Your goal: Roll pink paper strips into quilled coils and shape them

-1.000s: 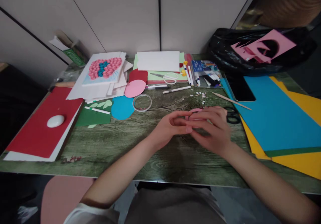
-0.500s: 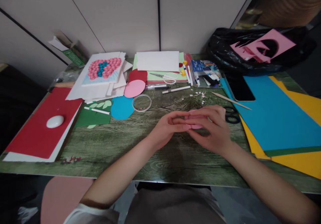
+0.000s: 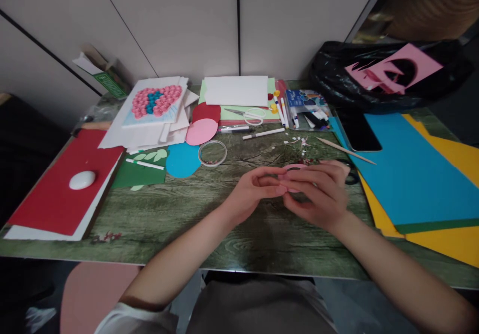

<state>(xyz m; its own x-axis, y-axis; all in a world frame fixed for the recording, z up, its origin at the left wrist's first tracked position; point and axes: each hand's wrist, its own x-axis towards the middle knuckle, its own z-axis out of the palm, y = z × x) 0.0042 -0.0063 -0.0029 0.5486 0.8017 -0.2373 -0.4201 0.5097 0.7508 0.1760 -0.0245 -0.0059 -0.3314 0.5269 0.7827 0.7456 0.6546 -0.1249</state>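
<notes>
Both hands meet over the front middle of the table around a curved pink paper piece (image 3: 293,166). My left hand (image 3: 251,190) pinches its left end between thumb and fingers. My right hand (image 3: 320,190) is closed around the near and right side, its fingers covering much of the paper. Part of a paper loop shows above the fingertips. Black scissors (image 3: 352,173) lie just beyond the right hand, which hides some of them. Small paper scraps (image 3: 304,141) are scattered farther back.
A pointed wooden stick (image 3: 346,150), a phone (image 3: 359,128) and blue paper (image 3: 422,174) lie right. Coloured paper discs (image 3: 183,161), a ring (image 3: 212,153) and a flower picture (image 3: 155,103) are left. White scissors (image 3: 254,116) and pens (image 3: 264,133) sit behind.
My right hand has shifted slightly right and turned, covering more of the black scissors. More of the pink paper's curved loop now shows above the fingers. The left hand is almost still.
</notes>
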